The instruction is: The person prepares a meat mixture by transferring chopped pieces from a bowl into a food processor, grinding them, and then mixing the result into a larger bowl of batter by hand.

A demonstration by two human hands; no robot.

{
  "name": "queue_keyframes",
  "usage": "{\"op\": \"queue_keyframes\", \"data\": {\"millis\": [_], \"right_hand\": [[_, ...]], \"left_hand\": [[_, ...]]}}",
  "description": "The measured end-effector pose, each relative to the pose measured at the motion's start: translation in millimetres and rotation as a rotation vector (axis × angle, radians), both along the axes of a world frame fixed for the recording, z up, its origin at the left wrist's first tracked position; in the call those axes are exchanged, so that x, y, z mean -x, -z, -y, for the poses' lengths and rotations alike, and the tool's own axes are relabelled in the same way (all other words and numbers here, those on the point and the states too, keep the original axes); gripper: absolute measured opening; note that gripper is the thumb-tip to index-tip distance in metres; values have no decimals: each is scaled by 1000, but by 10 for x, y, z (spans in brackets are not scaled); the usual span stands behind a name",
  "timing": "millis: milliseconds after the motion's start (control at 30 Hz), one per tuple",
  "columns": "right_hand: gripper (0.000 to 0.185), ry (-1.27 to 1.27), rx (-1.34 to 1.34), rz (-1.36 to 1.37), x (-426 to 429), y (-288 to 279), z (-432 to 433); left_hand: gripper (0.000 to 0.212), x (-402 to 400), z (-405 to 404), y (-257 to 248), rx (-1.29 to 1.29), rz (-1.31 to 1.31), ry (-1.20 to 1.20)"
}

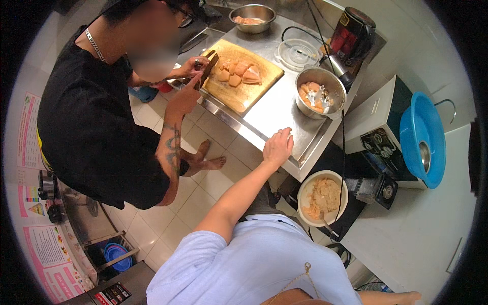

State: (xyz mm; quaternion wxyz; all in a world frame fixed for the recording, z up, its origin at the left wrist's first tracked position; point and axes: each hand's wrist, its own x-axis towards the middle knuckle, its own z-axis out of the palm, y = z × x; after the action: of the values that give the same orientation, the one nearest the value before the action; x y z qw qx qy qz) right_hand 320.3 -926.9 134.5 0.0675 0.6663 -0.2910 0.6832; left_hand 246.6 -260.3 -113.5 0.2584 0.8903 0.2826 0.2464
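Note:
My left hand [279, 146] rests palm down at the near edge of a stainless steel worktable [263, 108], holding nothing, its thumb a little apart from the fingers. Beyond it stands a steel grinder bowl [339, 85] with pieces of raw meat [310, 89] around a blade unit [321, 98]. Below the table corner, a white bowl [303, 207] holds pale minced meat [324, 192] and a spoon [323, 216]. My right forearm [389, 298] shows at the lower right rim; its hand is too cut off to read.
A co-worker at the left holds a cleaver [207, 72] over a wooden board [244, 97] with cut raw meat [238, 72]. Behind are a steel bowl [267, 26], a clear lid [299, 53] and a red-black motor unit [352, 34]. A dark cord [343, 152] hangs beside a blue basin [411, 141].

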Motion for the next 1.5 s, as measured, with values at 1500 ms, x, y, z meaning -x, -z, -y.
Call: {"op": "queue_keyframes", "data": {"millis": [1500], "right_hand": [[110,-70,-39,-73,82,-12,-214]], "left_hand": [[20,-3,-7,43,-15,21,9]]}}
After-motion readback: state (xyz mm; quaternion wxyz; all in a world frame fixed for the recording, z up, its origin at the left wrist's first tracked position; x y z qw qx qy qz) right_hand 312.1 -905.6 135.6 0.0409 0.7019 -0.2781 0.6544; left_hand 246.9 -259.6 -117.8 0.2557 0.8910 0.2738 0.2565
